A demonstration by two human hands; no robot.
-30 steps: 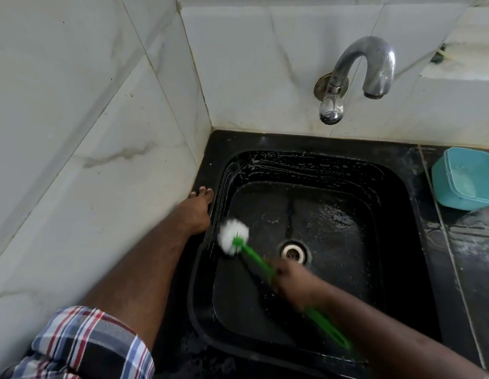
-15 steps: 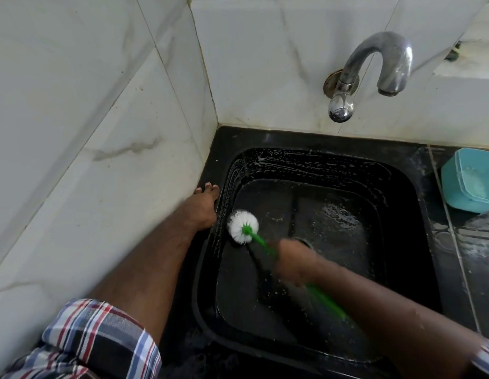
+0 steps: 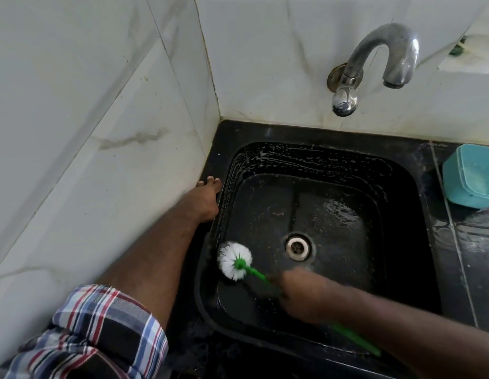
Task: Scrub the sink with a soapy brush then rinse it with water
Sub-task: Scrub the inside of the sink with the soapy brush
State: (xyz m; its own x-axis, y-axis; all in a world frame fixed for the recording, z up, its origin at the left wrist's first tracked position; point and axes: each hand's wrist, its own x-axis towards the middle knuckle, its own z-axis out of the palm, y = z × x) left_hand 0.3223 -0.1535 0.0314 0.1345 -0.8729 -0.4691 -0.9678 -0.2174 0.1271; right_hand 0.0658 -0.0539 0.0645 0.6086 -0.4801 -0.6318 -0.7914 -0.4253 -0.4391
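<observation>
A black sink [image 3: 396, 187] fills the middle of the view, wet and flecked with soap foam, with a metal drain [image 3: 297, 246] in its floor. My right hand [image 3: 303, 291], blurred by motion, grips the green handle of a brush. The brush's round white bristle head [image 3: 234, 260] presses against the lower left wall of the basin. My left hand [image 3: 203, 203] rests with straight fingers on the sink's left rim beside the tiled wall. A curved chrome tap [image 3: 380, 58] sticks out of the back wall above the basin; no water runs from it.
White marble-look tiles [image 3: 101, 132] close off the left and back sides. A turquoise plastic container [image 3: 470, 179] stands on the wet black counter [image 3: 472, 255] to the right of the sink. My checked shirt sleeve [image 3: 95, 332] shows at the lower left.
The brush head has slid back down along the left wall of the basin toward me, uncovering the drain. My left hand stays on the rim.
</observation>
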